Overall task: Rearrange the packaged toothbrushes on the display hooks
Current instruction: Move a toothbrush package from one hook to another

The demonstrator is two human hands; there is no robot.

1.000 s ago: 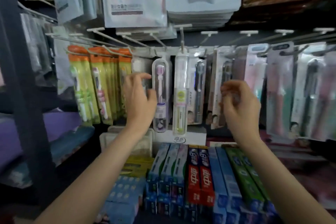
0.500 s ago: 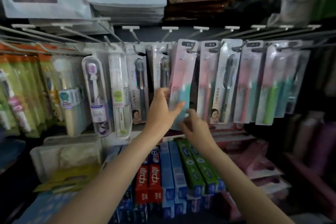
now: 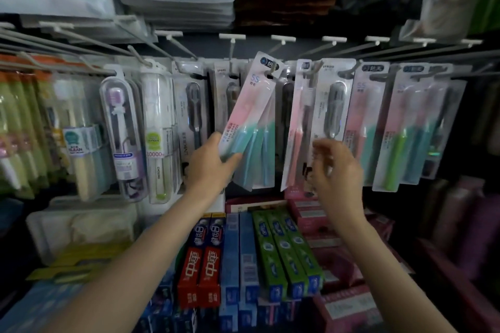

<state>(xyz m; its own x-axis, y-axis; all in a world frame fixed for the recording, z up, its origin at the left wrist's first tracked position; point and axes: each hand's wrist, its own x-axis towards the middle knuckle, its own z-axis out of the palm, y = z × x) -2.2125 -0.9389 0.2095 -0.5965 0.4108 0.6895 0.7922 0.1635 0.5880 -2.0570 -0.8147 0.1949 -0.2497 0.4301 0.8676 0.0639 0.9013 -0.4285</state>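
Gripping the lower end of a pink-and-teal toothbrush pack [image 3: 250,116], the left hand [image 3: 211,167] is tilting it so its top leans right while its hang hole is sitting at a display hook [image 3: 273,67]. More such packs are fanning out behind it. The right hand [image 3: 338,170] is hovering with fingers loosely curled, grasping nothing, just before a grey toothbrush pack [image 3: 334,100]. Toothpaste boxes [image 3: 284,251] are lying below.
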